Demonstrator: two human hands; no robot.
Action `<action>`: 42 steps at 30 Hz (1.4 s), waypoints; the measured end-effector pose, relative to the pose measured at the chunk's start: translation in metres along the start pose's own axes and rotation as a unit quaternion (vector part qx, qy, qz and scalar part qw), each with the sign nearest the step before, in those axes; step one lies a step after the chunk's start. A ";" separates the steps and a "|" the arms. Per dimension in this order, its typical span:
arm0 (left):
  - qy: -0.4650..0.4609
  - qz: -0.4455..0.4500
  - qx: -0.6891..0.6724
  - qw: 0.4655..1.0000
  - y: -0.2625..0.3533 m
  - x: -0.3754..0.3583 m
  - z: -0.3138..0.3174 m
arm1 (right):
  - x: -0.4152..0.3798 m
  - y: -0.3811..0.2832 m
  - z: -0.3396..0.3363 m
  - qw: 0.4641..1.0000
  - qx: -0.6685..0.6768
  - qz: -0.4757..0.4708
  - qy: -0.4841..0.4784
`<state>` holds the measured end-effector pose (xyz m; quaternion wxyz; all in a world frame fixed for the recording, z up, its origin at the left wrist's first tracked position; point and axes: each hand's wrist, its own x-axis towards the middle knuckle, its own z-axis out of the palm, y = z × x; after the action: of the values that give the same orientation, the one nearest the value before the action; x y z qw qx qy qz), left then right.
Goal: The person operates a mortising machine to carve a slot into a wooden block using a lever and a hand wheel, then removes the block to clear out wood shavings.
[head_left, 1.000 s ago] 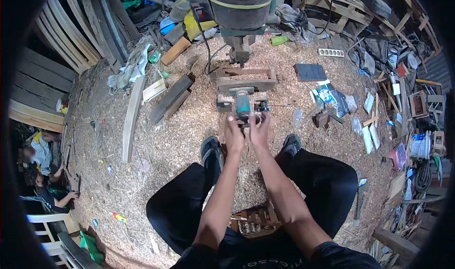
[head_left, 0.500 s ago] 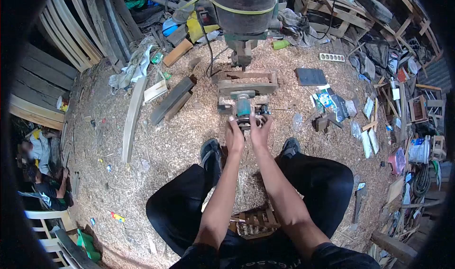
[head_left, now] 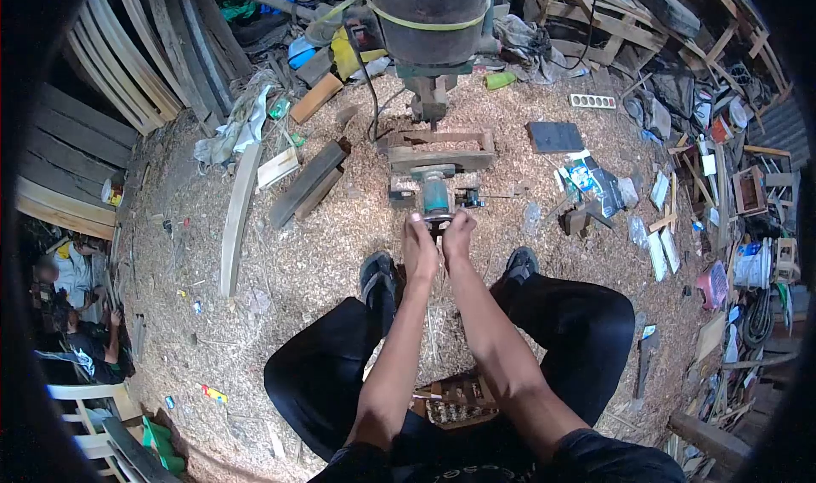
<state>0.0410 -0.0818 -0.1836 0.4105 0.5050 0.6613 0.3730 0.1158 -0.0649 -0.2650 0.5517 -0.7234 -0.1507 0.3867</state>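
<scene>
A green power tool [head_left: 435, 196], which looks like a router, lies on its side in front of me with its round, dark base [head_left: 437, 217] toward me. My left hand [head_left: 420, 249] grips the left side of that base, thumb on its rim. On the opposite side my right hand [head_left: 457, 235] is closed around the rim. The undersides of both hands' fingers are hidden. Just beyond the tool sits a wooden frame [head_left: 442, 157] of thick pieces, below a large dark cylindrical machine [head_left: 431, 24] with a yellow band.
Wood shavings cover the ground [head_left: 323, 253]. Dark beams [head_left: 310, 184] and a long pale board [head_left: 238, 219] lie left. A black slab [head_left: 555, 138] and a power strip [head_left: 592, 101] are at right. Another person [head_left: 93, 343] crouches at far left.
My right hand's fingers have drawn back from the top of the tool's body to the base rim. My left hand stays at its side of the base.
</scene>
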 end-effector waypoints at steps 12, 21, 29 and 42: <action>0.042 -0.036 -0.126 0.991 0.004 0.138 0.019 | 0.128 -0.087 -0.039 0.962 -0.150 -0.228 -0.023; -0.022 0.040 -0.075 0.996 0.035 0.118 0.039 | 0.137 -0.114 -0.076 0.990 -0.003 -0.139 -0.018; -0.017 0.184 -0.072 0.980 0.102 0.066 0.092 | 0.153 -0.148 -0.159 0.962 -0.011 -0.256 0.090; -0.210 -0.026 -0.106 0.972 0.113 -0.008 0.004 | 0.085 -0.128 -0.241 0.986 -0.161 0.022 -0.028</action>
<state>0.0869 -0.0658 -0.0814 0.6009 0.5084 0.5299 0.3157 0.3731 -0.1301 -0.1594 0.4147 -0.7950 -0.2110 0.3892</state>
